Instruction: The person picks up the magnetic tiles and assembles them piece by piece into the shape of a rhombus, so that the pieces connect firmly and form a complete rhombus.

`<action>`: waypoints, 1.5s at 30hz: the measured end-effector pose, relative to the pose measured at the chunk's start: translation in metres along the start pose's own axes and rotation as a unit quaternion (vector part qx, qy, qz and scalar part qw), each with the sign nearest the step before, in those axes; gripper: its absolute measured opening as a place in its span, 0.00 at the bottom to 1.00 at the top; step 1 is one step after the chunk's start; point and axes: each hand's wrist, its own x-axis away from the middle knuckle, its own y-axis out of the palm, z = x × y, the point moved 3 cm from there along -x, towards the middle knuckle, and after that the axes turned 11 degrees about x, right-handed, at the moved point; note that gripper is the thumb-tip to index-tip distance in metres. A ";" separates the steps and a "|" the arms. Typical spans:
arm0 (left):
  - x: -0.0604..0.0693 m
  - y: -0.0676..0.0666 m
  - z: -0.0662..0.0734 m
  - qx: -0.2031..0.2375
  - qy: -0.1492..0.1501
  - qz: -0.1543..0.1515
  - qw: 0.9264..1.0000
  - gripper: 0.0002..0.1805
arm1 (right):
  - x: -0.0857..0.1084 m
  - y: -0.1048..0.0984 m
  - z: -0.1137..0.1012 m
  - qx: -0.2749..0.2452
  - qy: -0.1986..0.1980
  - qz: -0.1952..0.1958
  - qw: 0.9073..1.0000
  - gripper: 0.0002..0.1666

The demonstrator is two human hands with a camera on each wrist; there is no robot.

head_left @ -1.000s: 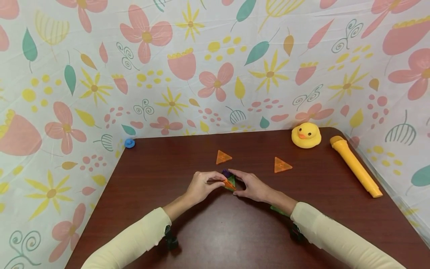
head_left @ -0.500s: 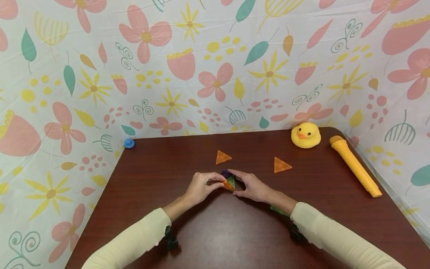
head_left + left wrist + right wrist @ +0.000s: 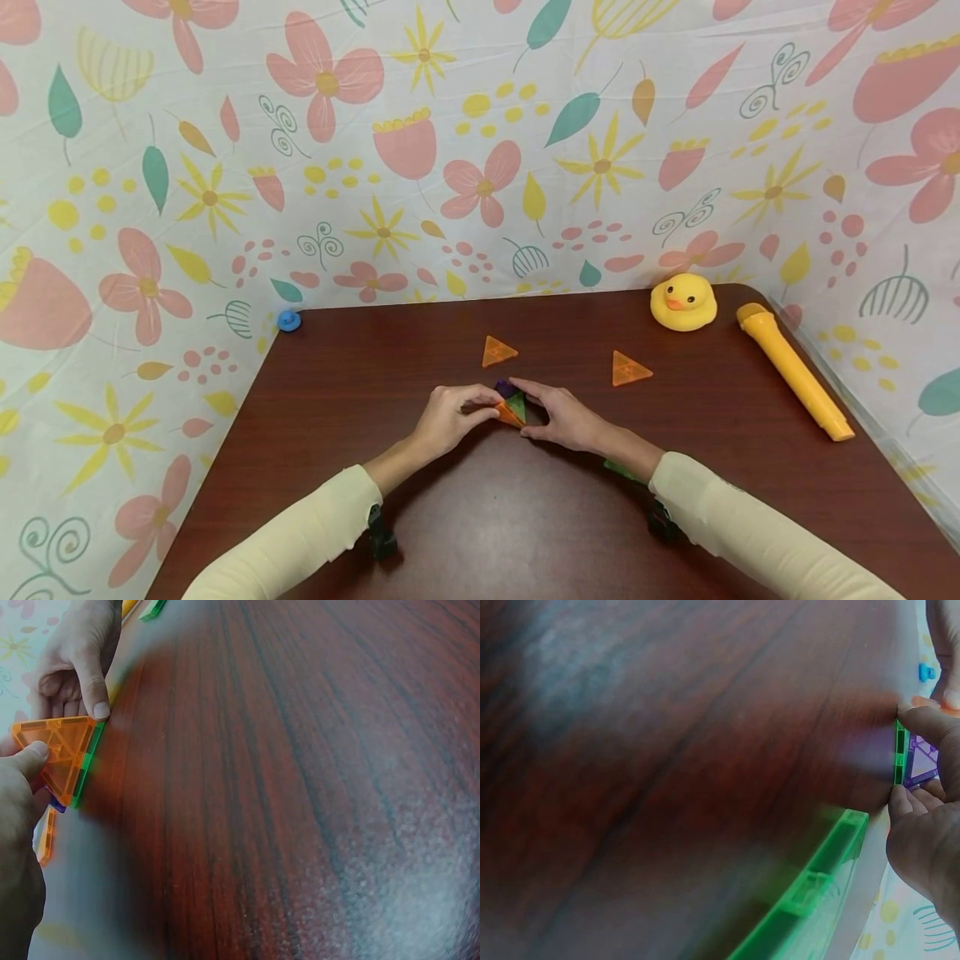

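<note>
The left hand (image 3: 452,414) pinches an orange triangular tile (image 3: 60,750) between thumb and fingers; in the left wrist view the tile stands tilted against the edge of a green tile (image 3: 88,765). Opposite it, the right hand (image 3: 567,418) holds the green and purple pieces at their ends, thumb at the near corner. In the right wrist view its fingertips touch both ends of the green tile (image 3: 900,754), with a purple triangle (image 3: 922,761) right behind. The fingers hide part of the joined pieces.
Two orange triangles (image 3: 498,351) (image 3: 630,368) lie beyond the hands. A green tile (image 3: 621,471) lies under the right forearm. At the back are a blue duck (image 3: 288,320) and a yellow duck (image 3: 683,302); a yellow microphone (image 3: 795,371) lies at the right.
The orange tile in the left hand has tilted slightly, its face showing a little more beside the green one. Both hands have stayed nearly in place.
</note>
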 end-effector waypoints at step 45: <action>0.004 0.002 0.005 -0.041 0.025 0.045 0.998 0.08 | 0.001 -0.001 0.000 0.007 -0.004 -0.002 1.000 0.50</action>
